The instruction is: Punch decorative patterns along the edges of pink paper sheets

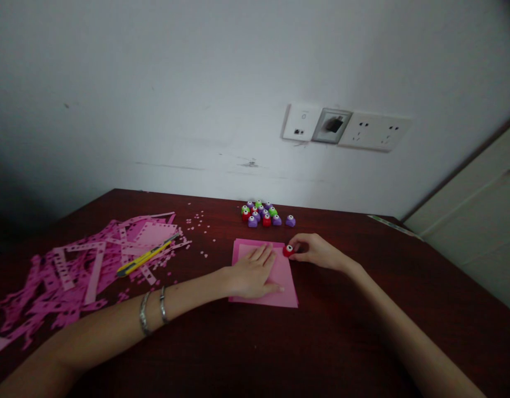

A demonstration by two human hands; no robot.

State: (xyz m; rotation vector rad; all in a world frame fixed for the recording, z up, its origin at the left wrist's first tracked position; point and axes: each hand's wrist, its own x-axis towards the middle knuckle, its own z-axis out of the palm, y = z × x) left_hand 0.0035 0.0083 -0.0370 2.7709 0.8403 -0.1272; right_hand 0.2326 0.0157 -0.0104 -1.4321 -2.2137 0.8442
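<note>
Flat on a small stack of pink paper (285, 293) lies my left hand (255, 273), its fingers stretched out and the thumb apart. My right hand (315, 250) pinches a small red craft punch (288, 251) between thumb and fingers, at the upper right corner of the stack. The punch has a white top with a dark dot. Whether paper sits inside its slot is too small to tell. Farther back, a cluster of similar punches (266, 220) in purple, red and green stands near the wall, with one purple punch (290, 221) slightly apart on the right.
A heap of punched pink paper strips (99, 265) spreads over the table's left side. A yellow utility knife (147, 257) rests on it, with tiny paper cutouts (196, 221) scattered nearby. The dark red table (255, 354) meets a white wall with sockets (375, 131).
</note>
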